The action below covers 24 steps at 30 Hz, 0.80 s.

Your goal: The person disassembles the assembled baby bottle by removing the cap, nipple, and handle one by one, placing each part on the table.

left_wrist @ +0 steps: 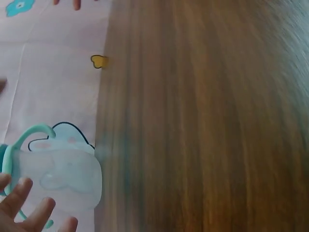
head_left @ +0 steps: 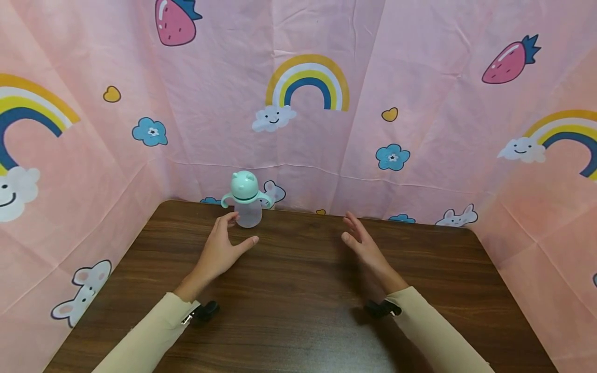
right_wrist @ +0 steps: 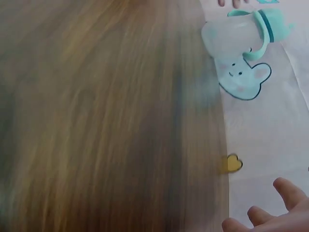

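The fingers (head_left: 225,221) of the left hand (head_left: 220,254) are straight and loosely spread, the thumb well apart from them; their tips reach the lower left side of a baby bottle (head_left: 249,213), though whether they touch it I cannot tell. In the left wrist view they show in the lower left corner, in front of its clear body. The right hand (head_left: 368,253), right of centre in the head view, holds nothing — its fingers extended, the thumb slightly apart, above the bench (head_left: 298,290).

The bottle stands upright left of centre in the head view, near the bench's back edge, with a mint-green eared lid (head_left: 244,185) and a curved handle on each side. Dark wrist devices (head_left: 205,311) sit at the cuffs of cream sleeves (head_left: 144,331), which come in from the lower left and lower right. Beyond the dark wood, pink cloth (head_left: 322,150) fills the upper frame and both sides, printed with rainbows (head_left: 308,60), strawberries (head_left: 174,23) and blue flowers (head_left: 393,157).
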Available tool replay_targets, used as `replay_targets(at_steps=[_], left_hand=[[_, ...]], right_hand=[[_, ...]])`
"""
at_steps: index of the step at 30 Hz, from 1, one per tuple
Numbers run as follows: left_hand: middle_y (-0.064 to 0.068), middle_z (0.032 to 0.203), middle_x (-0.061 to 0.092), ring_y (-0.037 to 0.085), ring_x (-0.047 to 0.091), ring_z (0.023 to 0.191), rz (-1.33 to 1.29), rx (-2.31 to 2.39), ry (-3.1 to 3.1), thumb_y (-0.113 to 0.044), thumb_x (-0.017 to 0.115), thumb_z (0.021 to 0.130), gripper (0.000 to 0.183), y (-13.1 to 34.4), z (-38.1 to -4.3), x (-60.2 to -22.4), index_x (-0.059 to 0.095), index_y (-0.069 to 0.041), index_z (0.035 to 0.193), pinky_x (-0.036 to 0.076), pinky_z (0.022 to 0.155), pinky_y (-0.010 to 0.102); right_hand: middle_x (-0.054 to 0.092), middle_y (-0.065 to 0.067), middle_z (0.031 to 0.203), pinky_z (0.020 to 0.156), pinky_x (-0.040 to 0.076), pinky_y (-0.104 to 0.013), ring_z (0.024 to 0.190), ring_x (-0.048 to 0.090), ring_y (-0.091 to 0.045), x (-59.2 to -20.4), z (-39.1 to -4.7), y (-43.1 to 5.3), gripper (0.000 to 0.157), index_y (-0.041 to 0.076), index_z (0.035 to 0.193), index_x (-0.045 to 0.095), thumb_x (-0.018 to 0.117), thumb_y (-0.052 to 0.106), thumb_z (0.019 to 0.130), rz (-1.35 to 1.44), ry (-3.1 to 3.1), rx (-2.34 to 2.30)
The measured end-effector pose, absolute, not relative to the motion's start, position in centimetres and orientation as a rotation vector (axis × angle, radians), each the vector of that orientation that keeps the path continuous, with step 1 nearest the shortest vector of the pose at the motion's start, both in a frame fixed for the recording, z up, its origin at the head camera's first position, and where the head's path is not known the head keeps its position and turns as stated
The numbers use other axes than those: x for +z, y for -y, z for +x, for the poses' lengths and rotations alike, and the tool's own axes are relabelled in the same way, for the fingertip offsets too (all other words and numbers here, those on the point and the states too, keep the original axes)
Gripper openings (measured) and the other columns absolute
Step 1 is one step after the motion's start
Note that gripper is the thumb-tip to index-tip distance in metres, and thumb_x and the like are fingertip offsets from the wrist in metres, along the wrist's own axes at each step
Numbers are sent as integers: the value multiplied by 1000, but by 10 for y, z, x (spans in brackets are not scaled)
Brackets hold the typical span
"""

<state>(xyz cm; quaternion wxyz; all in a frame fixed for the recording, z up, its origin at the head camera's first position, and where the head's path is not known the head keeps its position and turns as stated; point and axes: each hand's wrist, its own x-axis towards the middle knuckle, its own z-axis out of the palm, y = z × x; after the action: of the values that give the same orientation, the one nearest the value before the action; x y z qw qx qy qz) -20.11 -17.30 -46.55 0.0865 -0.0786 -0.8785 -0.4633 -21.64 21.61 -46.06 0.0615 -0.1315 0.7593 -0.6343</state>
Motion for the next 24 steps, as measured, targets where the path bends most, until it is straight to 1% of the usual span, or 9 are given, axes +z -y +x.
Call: replay_targets(at_steps=[4, 7, 9, 13, 17, 19, 24], left_hand=[[29, 156, 43, 50, 48, 146, -139, -1444, 2594, -28, 83, 101, 82, 177, -207, -466, 37, 6, 160, 44, 114, 65], [30, 156, 43, 51, 48, 146, -63, -1450, 2614, -26, 82, 102, 81, 180, -211, -469, 37, 7, 160, 42, 117, 65], [30, 156, 42, 51, 49, 145, -18, -1442, 2624, -26, 82, 101, 81, 181, -215, -471, 37, 8, 160, 42, 118, 64], [30, 156, 42, 51, 50, 144, 51, -1416, 2635, -28, 82, 101, 82, 181, -221, -475, 38, 8, 160, 41, 119, 63], [31, 157, 42, 50, 49, 145, 92, -1398, 2651, -31, 80, 101, 82, 179, -226, -477, 40, 9, 160, 42, 117, 64], [32, 157, 42, 50, 48, 145, 111, -1388, 2664, -32, 79, 101, 82, 178, -229, -478, 40, 9, 161, 43, 116, 64], [34, 158, 41, 52, 46, 145, 163, -1360, 2698, -34, 77, 102, 84, 174, -235, -479, 38, 10, 162, 42, 115, 66]], right_hand=[[24, -24, 178, 129, 15, -67, 164, 17, -48, -458, -220, -203, 78, 8, 176, 21, 59, 39, 115, -347, -2231, -1974], [26, -26, 177, 130, 15, -65, 163, 23, -47, -457, -223, -191, 71, 5, 175, 22, 56, 28, 117, -308, -2199, -2033], [30, -27, 175, 130, 18, -62, 161, 29, -45, -458, -226, -183, 68, 4, 174, 25, 57, 21, 116, -271, -2194, -2086], [43, -29, 167, 128, 28, -56, 154, 42, -42, -458, -235, -163, 63, 1, 168, 39, 64, 13, 112, -166, -2201, -2209], [55, -28, 156, 124, 35, -53, 146, 51, -40, -457, -240, -143, 58, 1, 160, 51, 71, 10, 107, -113, -2202, -2290], [59, -26, 153, 122, 38, -52, 144, 54, -38, -457, -243, -133, 58, 2, 159, 53, 74, 11, 106, -106, -2201, -2297], [61, -23, 152, 118, 42, -52, 142, 56, -37, -457, -250, -109, 62, 6, 157, 57, 81, 15, 100, -99, -2200, -2258]])
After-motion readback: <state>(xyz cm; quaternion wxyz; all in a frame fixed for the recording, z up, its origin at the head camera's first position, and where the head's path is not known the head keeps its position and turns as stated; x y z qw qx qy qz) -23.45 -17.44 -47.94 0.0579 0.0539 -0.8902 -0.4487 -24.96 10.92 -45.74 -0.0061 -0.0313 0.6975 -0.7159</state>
